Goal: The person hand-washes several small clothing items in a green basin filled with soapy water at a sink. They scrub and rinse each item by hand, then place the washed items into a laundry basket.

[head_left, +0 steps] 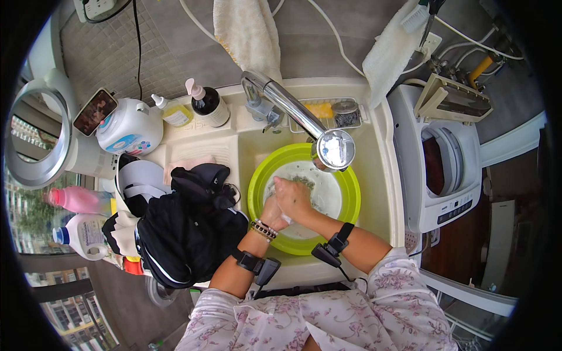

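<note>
A lime-green plastic basin [257, 193] stands in the cream sink [386, 184], holding cloudy, sudsy water [329, 193]. Over it my right hand [293, 198] is curled and pressed against my left hand [271, 213]. Something small and white [286, 218] shows under the right palm; whether it is cloth or foam I cannot tell. The fingers of both hands are largely hidden where they meet. Greyish foam [304, 180] floats just beyond the knuckles. A chrome faucet [294, 107] reaches over the basin's far rim, its round head [336, 149] above the water.
Dark clothes [189, 237] and a light-coloured bra cup [142, 175] are heaped left on the washboard counter. Behind are a pump bottle [210, 107], a detergent jug [129, 125] and a propped phone [95, 112]. A wire rack [362, 114] hangs beyond the basin; a washing machine [439, 162] stands open at right.
</note>
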### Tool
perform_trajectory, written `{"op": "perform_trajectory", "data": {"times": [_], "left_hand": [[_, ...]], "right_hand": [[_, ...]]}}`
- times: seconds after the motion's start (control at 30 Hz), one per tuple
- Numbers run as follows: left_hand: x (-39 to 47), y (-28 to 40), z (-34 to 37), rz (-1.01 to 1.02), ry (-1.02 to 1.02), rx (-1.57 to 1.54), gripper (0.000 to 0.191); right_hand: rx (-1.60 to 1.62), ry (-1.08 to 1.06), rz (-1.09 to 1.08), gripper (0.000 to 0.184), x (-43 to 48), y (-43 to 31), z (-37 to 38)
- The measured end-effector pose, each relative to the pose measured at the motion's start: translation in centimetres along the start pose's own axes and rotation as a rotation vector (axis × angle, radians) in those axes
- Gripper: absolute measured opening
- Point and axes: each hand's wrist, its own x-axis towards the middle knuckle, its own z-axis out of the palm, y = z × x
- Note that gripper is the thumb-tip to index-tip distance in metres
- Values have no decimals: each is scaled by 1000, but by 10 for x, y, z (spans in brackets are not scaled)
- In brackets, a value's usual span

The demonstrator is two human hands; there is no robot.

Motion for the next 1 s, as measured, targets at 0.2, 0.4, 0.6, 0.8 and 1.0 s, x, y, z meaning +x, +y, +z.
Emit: {"op": "perform_trajectory", "data": {"times": [0.2, 0.4, 0.6, 0.8, 1.0], "left_hand": [[0, 7, -16, -57, -99, -97, 40], [1, -12, -12, 117, -151, -30, 36], [-3, -8, -7, -75, -109, -255, 35], [-6, -1, -1, 1, -103, -119, 38], [-18, 13, 4, 81, -181, -184, 54]], "right_hand": [[323, 51, 115, 43, 9, -12, -23], [85, 31, -80, 30, -32, -46, -18], [22, -31, -29, 31, -13, -31, -25], [117, 119, -338, 28, -20, -38, -27], [903, -329, 463, 29, -5, 6, -27]]}}
